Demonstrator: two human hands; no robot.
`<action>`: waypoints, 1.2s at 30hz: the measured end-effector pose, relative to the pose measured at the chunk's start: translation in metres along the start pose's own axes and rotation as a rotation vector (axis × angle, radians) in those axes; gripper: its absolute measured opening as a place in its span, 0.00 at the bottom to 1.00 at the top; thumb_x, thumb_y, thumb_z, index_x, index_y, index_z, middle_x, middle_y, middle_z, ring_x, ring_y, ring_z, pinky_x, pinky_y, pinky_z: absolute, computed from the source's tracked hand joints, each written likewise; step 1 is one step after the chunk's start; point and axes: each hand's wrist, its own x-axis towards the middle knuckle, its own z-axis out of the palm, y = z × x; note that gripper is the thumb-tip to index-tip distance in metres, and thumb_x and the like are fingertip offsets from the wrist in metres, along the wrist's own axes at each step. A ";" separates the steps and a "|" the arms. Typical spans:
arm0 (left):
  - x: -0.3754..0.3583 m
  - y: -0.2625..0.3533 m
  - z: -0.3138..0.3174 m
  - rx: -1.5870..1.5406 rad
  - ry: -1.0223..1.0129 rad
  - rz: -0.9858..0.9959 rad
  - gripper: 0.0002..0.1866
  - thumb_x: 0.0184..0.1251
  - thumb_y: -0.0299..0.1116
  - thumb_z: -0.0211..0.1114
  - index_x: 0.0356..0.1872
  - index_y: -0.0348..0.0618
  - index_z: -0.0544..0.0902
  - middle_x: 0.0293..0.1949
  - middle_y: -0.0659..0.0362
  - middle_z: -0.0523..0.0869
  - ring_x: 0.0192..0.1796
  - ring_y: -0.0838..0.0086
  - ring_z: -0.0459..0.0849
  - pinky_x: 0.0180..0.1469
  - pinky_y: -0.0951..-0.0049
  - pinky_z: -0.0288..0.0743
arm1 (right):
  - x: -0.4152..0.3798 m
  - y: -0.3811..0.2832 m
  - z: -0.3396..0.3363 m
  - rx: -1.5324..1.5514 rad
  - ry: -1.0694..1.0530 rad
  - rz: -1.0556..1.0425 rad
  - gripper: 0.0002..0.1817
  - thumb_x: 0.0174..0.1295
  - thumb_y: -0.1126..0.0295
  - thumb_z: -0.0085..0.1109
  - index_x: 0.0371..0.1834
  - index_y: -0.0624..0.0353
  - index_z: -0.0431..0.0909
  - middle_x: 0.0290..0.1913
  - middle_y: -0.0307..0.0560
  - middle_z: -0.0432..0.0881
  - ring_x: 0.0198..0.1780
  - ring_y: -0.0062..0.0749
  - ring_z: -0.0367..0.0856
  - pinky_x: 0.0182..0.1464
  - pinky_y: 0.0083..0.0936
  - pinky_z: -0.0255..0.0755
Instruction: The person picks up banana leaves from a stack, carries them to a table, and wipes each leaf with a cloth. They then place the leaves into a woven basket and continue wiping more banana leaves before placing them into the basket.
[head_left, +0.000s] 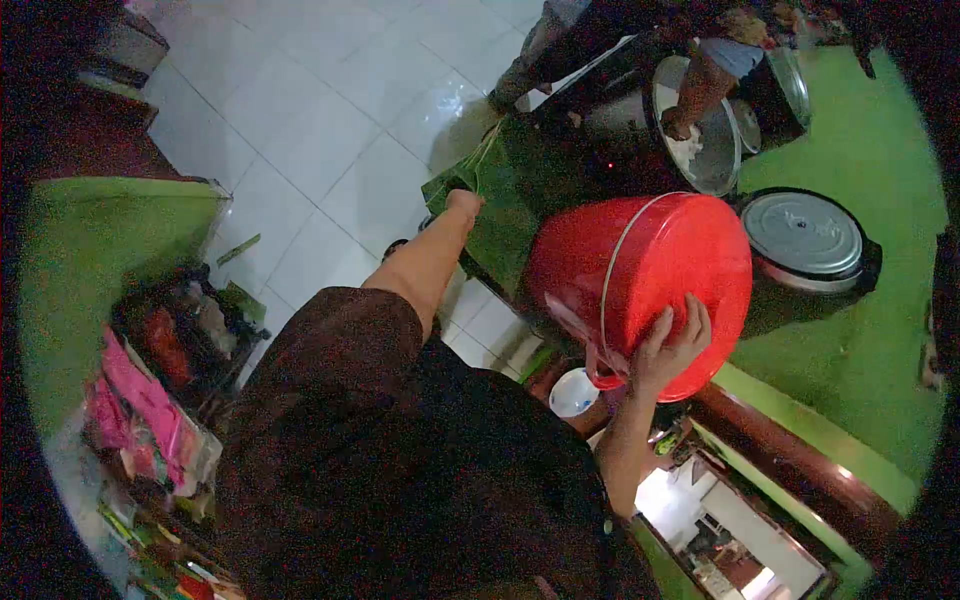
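Note:
My left hand (464,203) reaches out to the upper middle, closed on a green leaf (448,187) with thin strands trailing from its edge. Its fingertips are mostly hidden. To the right stands a large red bucket (590,250) with a red lid (700,260) and a thin pale handle. My right hand (672,345) lies on the lid with its fingers spread and holds nothing.
Beyond the bucket, another person's hand (680,122) reaches into a metal pot (717,150) of white food. A lidded pot (803,232) stands right of the bucket. A white bowl (574,393) sits below it. Pink cloth (150,400) lies at the left.

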 end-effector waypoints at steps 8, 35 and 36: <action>-0.103 0.010 -0.091 -0.558 0.730 0.045 0.11 0.56 0.38 0.66 0.30 0.40 0.83 0.28 0.47 0.82 0.33 0.50 0.81 0.38 0.55 0.73 | 0.001 -0.002 0.001 -0.055 -0.001 -0.091 0.18 0.60 0.67 0.58 0.53 0.60 0.75 0.52 0.54 0.75 0.55 0.50 0.70 0.58 0.43 0.62; -0.660 -0.230 0.083 -0.566 1.130 -0.745 0.13 0.58 0.30 0.52 0.45 0.43 0.70 0.34 0.43 0.80 0.39 0.44 0.79 0.42 0.48 0.70 | -0.105 -0.254 0.094 1.179 -1.109 -0.047 0.15 0.55 0.71 0.61 0.47 0.59 0.77 0.49 0.52 0.77 0.51 0.45 0.74 0.47 0.37 0.74; -0.683 -0.234 0.099 -0.617 1.175 -0.802 0.13 0.59 0.30 0.52 0.46 0.43 0.69 0.34 0.42 0.80 0.39 0.43 0.79 0.42 0.48 0.70 | -0.126 -0.276 0.082 1.101 -0.919 -0.669 0.15 0.54 0.72 0.60 0.47 0.59 0.77 0.51 0.52 0.75 0.53 0.47 0.72 0.49 0.40 0.72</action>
